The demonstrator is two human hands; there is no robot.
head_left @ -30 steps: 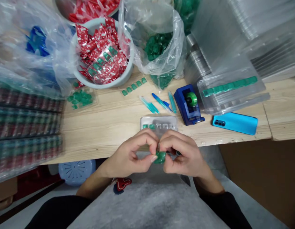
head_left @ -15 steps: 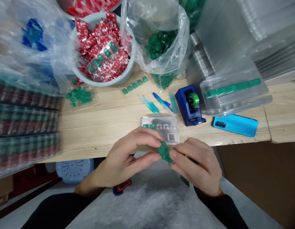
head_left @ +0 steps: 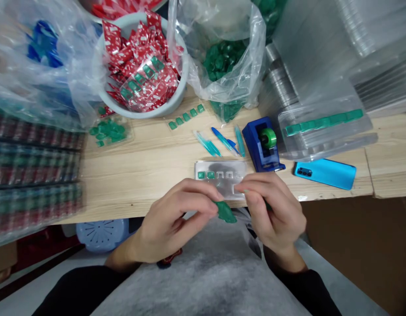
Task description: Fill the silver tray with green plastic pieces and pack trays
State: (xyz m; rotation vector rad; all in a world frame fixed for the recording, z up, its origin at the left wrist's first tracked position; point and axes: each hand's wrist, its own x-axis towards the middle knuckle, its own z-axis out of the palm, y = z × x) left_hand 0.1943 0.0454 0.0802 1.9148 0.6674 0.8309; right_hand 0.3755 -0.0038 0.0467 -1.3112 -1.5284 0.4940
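Note:
Between thumb and fingertips, my left hand (head_left: 181, 215) grips a translucent green plastic piece (head_left: 226, 212) with an irregular, leaf-like outline. My right hand (head_left: 275, 210) is pinched over the right side of a clear plastic tray (head_left: 219, 166), apart from that piece. A speck of green shows at its fingertips and another bit of green under its curled fingers, but what it holds is mostly hidden. Two small green blocks (head_left: 206, 175) sit in the left pockets of the tray's upper row; the pockets beside them look bare.
A blue tape dispenser (head_left: 252, 142), several pens (head_left: 222, 139) and a blue phone (head_left: 328, 174) lie behind and right. Farther back stand a bucket (head_left: 99, 66) of red packets and a bag (head_left: 236, 87) of green pieces. Packed clear boxes (head_left: 35, 171) are stacked left, clear trays (head_left: 324, 52) right.
My right hand has let go of the green piece and moved up over the tray's right side. My left hand keeps the piece near the same spot.

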